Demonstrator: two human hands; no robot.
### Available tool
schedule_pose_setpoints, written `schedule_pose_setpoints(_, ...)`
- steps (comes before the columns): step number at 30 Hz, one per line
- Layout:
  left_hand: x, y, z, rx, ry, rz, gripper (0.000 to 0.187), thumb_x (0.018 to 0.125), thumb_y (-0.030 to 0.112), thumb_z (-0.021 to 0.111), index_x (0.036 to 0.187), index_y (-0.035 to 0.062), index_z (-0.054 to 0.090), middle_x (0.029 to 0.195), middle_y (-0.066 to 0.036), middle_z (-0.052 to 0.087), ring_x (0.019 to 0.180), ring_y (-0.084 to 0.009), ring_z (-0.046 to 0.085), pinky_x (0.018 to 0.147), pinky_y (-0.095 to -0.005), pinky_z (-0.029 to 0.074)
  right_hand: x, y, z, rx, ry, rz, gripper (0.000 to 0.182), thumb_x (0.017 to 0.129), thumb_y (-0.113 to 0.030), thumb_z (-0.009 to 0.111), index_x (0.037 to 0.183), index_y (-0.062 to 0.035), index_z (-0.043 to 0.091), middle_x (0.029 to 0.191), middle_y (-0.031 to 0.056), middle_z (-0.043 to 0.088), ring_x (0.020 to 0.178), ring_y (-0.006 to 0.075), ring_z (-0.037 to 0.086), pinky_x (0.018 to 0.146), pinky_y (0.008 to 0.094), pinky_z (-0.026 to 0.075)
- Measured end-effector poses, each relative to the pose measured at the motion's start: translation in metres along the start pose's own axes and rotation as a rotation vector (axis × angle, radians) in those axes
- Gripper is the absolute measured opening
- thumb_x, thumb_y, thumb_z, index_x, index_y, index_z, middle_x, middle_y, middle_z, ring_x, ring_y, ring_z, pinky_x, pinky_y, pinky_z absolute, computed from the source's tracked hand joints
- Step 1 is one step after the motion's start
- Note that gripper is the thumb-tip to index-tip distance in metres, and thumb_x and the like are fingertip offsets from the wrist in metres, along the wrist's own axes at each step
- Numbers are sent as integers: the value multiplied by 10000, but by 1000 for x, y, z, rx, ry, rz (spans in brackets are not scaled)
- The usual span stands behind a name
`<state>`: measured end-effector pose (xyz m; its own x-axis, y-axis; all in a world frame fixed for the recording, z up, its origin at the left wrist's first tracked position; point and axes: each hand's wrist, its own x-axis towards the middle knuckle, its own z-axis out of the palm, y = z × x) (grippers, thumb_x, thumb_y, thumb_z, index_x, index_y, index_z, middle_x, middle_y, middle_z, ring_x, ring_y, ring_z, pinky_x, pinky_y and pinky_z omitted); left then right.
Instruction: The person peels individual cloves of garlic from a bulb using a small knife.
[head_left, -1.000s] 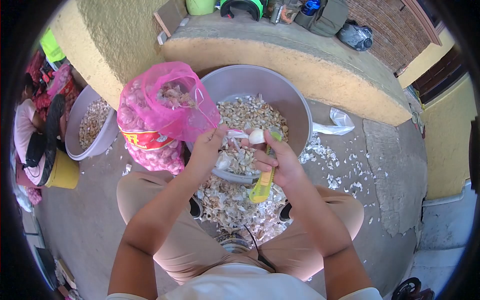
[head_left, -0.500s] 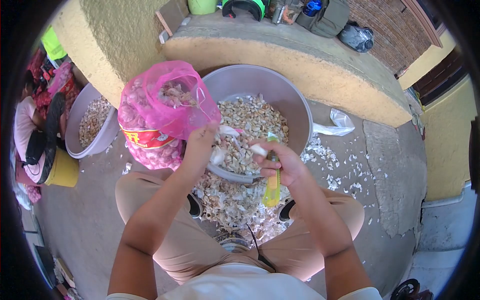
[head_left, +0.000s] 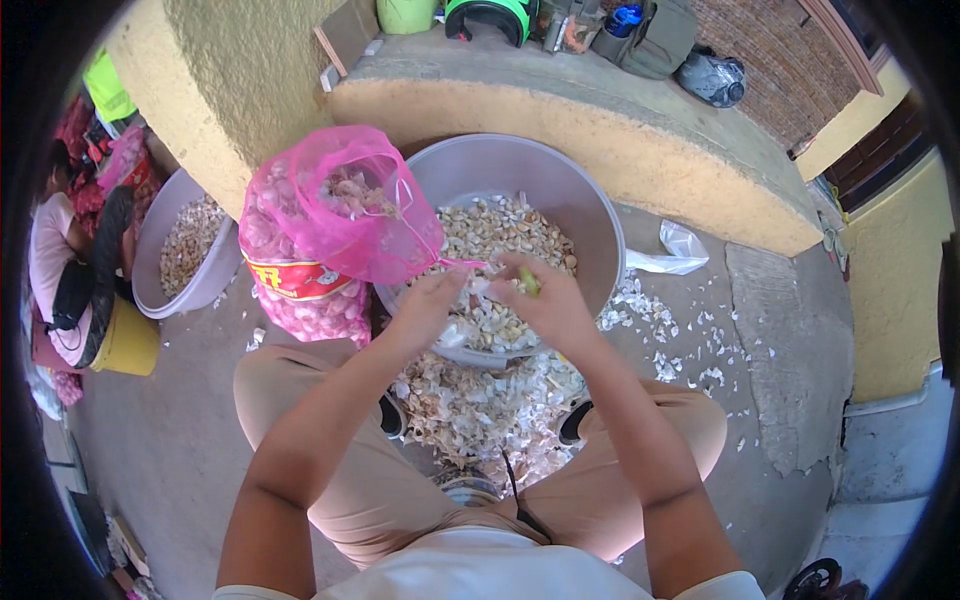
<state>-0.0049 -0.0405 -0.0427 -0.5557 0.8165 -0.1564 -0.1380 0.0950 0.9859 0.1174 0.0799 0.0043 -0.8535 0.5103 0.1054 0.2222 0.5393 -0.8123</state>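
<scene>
A wide basin [head_left: 520, 165] holds a spread of garlic cloves [head_left: 510, 222]; a pink mesh bag [head_left: 335, 235] overhangs its left rim, crowding that side, and peelings [head_left: 485, 405] heap below. Over the cloves, the left hand [head_left: 428, 308] has fingers drawn together, contents unclear. The right hand [head_left: 545, 305] grips a mostly hidden yellow-green tool [head_left: 528, 281]. This looks like close two-handed work, calling for fingers clear of the tool.

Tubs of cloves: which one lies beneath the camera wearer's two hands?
The nearer tub, right of the pink mesh sack: the left hand and right hand are over it. The other tub stands farther left, beside a seated person.
</scene>
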Motion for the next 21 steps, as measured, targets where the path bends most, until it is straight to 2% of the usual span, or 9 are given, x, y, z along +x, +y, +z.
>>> schedule_pose_setpoints(1, 1, -4, 2, -10, -14, 31, 397, 898, 329, 405, 938, -24, 582, 824, -46, 580, 782, -102, 498, 737, -252, 387, -2, -3, 4, 33, -69, -39, 315, 774, -213, 595, 1040, -49, 558, 826, 96, 607, 733, 184, 577, 695, 289, 436)
schedule_pose_setpoints(4, 3, -5, 3, -19, -134, 34, 436, 905, 357, 366, 945, -19, 582, 885, -72, 588, 838, -133, 516, 778, -270, 387, -6, -3, 13, 30, -61, -40, 272, 763, -198, 605, 980, -38, 573, 723, 80, 594, 674, 164, 554, 666, 285, 435)
schedule_pose_setpoints(7, -4, 8, 5, 1, -89, -41, 477, 906, 407, 309, 912, -2, 553, 802, -63, 562, 735, -126, 514, 687, -270, 423, -7, -6, 6, 100, -24, 119, 233, 752, -191, 614, 912, -25, 578, 694, 88, 586, 635, 170, 544, 630, 297, 432)
schedule_pose_setpoints(10, 2, 7, -6, -85, -130, -168, 491, 901, 447, 271, 825, 38, 532, 722, -51, 537, 588, -124, 508, 547, -260, 440, -8, -1, -4, -10, -65, 81, 209, 751, -205, 605, 828, -14, 571, 685, 128, 577, 615, 223, 551, 597, 329, 424)
schedule_pose_setpoints(13, 4, 7, -8, -96, -102, -87, 469, 899, 457, 251, 796, 70, 497, 671, -41, 516, 492, -116, 477, 438, -246, 419, -15, -5, -14, -291, -302, 102, 226, 751, -229, 592, 778, -7, 558, 675, 162, 565, 617, 289, 551, 584, 356, 419)
schedule_pose_setpoints(15, 6, 2, -9, -60, -67, -89, 488, 905, 443, 231, 788, 58, 508, 735, -47, 501, 672, -124, 451, 640, -255, 368, -22, -3, -14, -296, -458, 28, 239, 751, -241, 586, 766, -5, 551, 663, 171, 554, 623, 308, 549, 582, 367, 417)
schedule_pose_setpoints(17, 7, 0, -10, -60, -63, -106, 490, 909, 431, 224, 790, 51, 509, 790, -54, 492, 787, -133, 432, 761, -263, 335, -26, -2, -15, -314, -579, -21, 240, 748, -246, 585, 771, -9, 557, 661, 176, 552, 631, 318, 550, 584, 372, 418)
schedule_pose_setpoints(19, 5, 4, -8, -95, -91, -141, 473, 909, 421, 230, 801, 49, 502, 836, -61, 487, 836, -145, 420, 803, -270, 320, -27, -3, -17, -345, -665, -42, 229, 744, -245, 588, 792, -21, 577, 669, 177, 559, 642, 321, 556, 591, 372, 423)
schedule_pose_setpoints(21, 3, 7, -6, -56, -141, -110, 466, 911, 413, 228, 807, 53, 505, 865, -60, 484, 866, -149, 418, 826, -275, 313, -26, -5, -20, -393, -490, 24, 244, 747, -247, 589, 857, -30, 583, 700, 169, 575, 666, 309, 568, 614, 356, 433)
